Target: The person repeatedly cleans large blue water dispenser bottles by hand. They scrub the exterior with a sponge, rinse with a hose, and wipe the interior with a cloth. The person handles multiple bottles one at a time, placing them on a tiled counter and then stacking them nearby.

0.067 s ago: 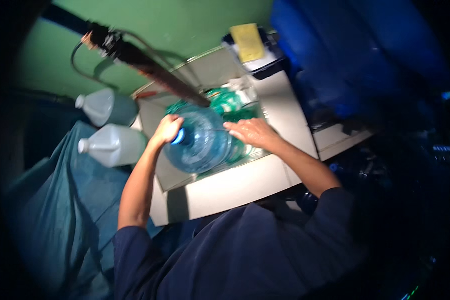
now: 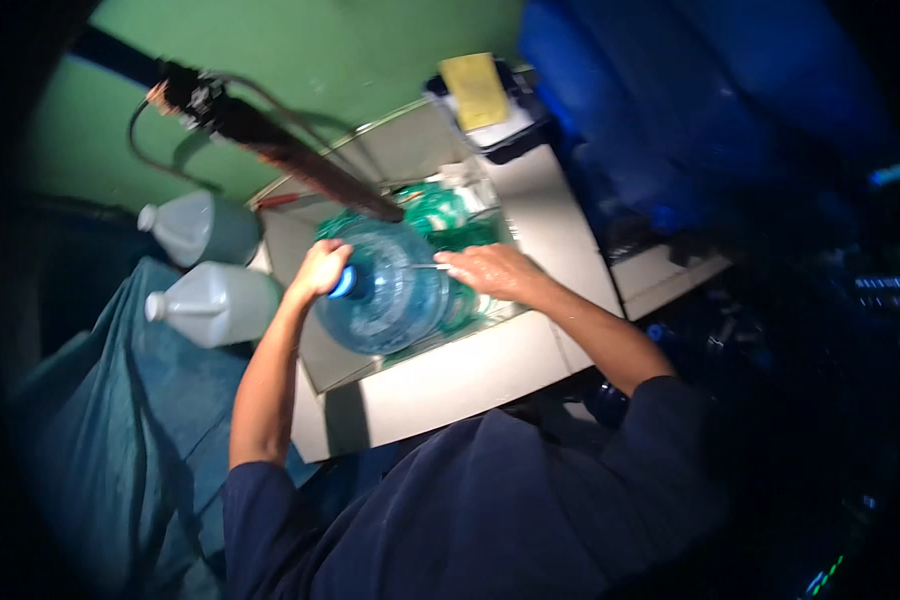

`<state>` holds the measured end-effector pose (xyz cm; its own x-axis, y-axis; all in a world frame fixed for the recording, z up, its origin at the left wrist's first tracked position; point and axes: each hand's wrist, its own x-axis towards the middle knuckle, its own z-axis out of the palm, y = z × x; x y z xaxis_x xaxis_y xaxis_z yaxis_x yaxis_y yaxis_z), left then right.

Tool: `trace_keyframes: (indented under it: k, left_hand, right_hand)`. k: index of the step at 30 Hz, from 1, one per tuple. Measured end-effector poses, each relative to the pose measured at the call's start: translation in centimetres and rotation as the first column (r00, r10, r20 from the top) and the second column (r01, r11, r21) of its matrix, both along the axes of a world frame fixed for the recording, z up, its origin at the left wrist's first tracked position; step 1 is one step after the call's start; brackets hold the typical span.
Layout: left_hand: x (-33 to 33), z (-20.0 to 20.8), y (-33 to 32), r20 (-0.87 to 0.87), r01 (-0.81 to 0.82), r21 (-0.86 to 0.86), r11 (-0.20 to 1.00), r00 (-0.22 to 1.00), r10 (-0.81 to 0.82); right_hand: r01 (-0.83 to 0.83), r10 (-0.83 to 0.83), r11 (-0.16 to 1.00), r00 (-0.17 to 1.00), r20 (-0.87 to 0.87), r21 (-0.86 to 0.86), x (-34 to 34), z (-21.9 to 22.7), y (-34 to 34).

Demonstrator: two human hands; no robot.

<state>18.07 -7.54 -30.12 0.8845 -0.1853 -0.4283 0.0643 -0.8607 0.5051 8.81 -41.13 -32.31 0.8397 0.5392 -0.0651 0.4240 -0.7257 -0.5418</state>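
Note:
A large clear-blue water jug (image 2: 395, 300) lies tilted in a white-tiled basin (image 2: 490, 345), its blue-capped neck toward the left. My left hand (image 2: 322, 270) is closed round the jug's neck beside the cap (image 2: 343, 281). On the jug's right side, my wet right hand (image 2: 495, 272) has its fingers pinched on a thin, pale, rod-like tool (image 2: 425, 266) that lies across the jug's surface. What kind of tool it is I cannot make out. Behind the jug, green plastic bottles (image 2: 435, 207) sit in the basin.
Two translucent jugs (image 2: 220, 303) stand left of the basin by a teal cloth (image 2: 170, 400). A rusty pipe (image 2: 310, 165) slants down over the basin. On the far rim sits a dark tub (image 2: 515, 135) with a yellow sponge-like block (image 2: 475, 90). Blue sheeting (image 2: 690, 110) hangs right.
The whole view has shifted slightly, moving the scene a little left and down. Both hands keep their places on the jug, and the thin tool shows more clearly.

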Motion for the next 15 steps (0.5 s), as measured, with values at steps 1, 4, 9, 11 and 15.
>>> trace_keyframes:
  k: [1, 4, 9, 11, 15]
  left_hand:
    - [0.2, -0.5, -0.1, -0.013, -0.044, -0.033, 0.999, 0.999, 0.043]
    - [0.3, -1.3, 0.3, 0.005, -0.071, -0.089, 0.994, 0.997, 0.071]
    - [0.3, -1.0, -0.2, 0.117, -0.078, -0.064, 0.995, 0.99, 0.085]
    - [-0.3, -0.1, -0.7, 0.191, -0.092, -0.053, 0.994, 0.976, 0.1]
    - [-1.4, 1.3, -1.7, 0.13, -0.152, -0.053, 0.987, 0.979, 0.158]
  right_hand:
    - [-0.009, 0.01, 0.998, 1.0, -0.019, 0.064, -0.3, -0.3, -0.3]
    - [0.081, -0.057, 0.963, 0.994, -0.097, 0.259, -0.4, -2.4, 1.8]
    - [0.15, -0.053, 0.86, 0.977, -0.207, 0.488, 0.4, -5.2, 7.4]
    - [0.111, 0.011, 0.774, 0.982, -0.189, 0.623, 0.1, -4.9, 7.3]
    - [0.326, -0.313, 0.761, 0.942, -0.123, 0.56, -0.9, -3.7, 0.6]
